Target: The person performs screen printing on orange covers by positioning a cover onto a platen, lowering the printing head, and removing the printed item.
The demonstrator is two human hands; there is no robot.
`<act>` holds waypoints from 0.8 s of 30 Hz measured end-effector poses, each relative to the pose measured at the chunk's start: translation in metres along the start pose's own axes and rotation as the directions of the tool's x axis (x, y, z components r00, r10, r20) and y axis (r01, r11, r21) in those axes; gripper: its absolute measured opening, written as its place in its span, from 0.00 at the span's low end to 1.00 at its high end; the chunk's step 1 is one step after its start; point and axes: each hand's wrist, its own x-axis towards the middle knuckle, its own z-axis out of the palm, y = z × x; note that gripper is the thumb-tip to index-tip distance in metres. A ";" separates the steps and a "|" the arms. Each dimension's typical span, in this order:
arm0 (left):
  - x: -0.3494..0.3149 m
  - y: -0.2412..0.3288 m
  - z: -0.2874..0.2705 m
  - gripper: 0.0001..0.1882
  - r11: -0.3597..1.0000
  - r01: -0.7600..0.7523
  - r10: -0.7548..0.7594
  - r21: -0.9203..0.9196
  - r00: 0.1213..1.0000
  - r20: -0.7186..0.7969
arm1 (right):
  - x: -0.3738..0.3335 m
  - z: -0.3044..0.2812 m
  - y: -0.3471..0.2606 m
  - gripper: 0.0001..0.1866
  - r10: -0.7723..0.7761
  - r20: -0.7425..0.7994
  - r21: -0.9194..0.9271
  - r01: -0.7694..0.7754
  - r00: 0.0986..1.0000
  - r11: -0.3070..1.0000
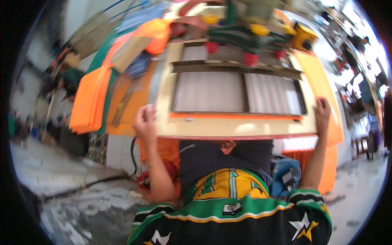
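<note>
A wide cream board lies in front of me, with dark strips framing pale panels in its middle. An orange strip runs along the near side of the panels. My left hand is closed at the board's left edge, fingers curled. On the opposite edge my right hand is closed as well, its fingers bent over the side. Motion smears both hands somewhat. A dark bar crosses the board's far part, below green machine parts with red and yellow ends.
Folded orange fabric is stacked at the left table edge, with a brown piece nearby. More orange material lies under the board's right side. A yellow box stands at the far right. A black cable trails at lower left.
</note>
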 end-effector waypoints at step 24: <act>0.000 -0.007 0.007 0.12 0.993 -0.108 0.110 -0.055 0.993 0.042 | 0.009 -0.010 0.024 0.12 -0.098 -0.251 -0.081 0.080 0.963 0.993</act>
